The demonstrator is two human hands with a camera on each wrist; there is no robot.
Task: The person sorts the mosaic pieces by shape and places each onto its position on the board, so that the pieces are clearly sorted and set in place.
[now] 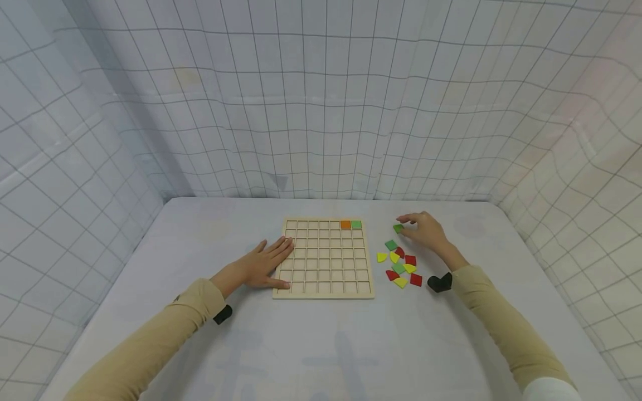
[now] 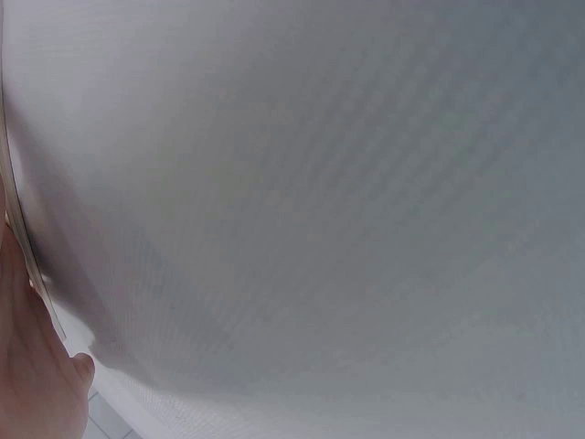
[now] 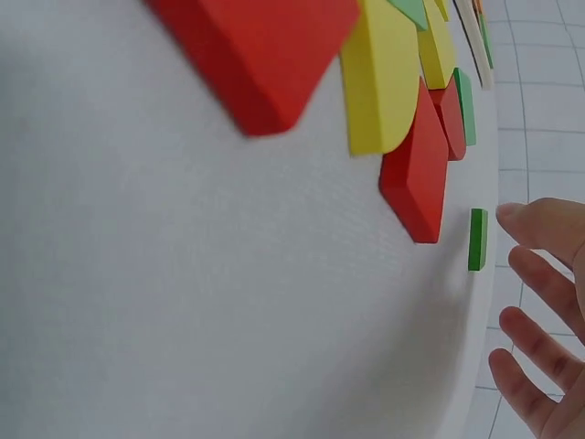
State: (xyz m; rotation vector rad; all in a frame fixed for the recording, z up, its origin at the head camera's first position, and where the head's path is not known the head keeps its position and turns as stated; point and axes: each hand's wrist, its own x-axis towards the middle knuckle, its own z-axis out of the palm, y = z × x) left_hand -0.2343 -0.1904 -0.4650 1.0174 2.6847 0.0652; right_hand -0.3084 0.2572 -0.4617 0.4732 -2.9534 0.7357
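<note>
A wooden grid board [image 1: 323, 296] lies flat on the table, with an orange tile [image 1: 346, 224] and a light green tile [image 1: 356, 224] side by side in its far right corner cells. My left hand [image 1: 263, 264] rests on the board's left edge, fingers spread and straight; only part of it shows in the left wrist view. Over a single green tile [image 1: 398, 228] right of the board hovers my right hand [image 1: 425, 231]. In the right wrist view, that green tile [image 3: 477, 240] lies on the table just beside the thumb, and the right hand's fingers [image 3: 535, 343] are apart and hold nothing.
Between the board and my right forearm lies a loose group of red tiles [image 1: 416, 279], yellow rounded pieces [image 1: 382, 257] and green tiles [image 1: 391, 245], some overlapping. Dark wrist devices [image 1: 440, 282] hang under both forearms. White grid-patterned cloth [image 1: 326, 111] encloses the table.
</note>
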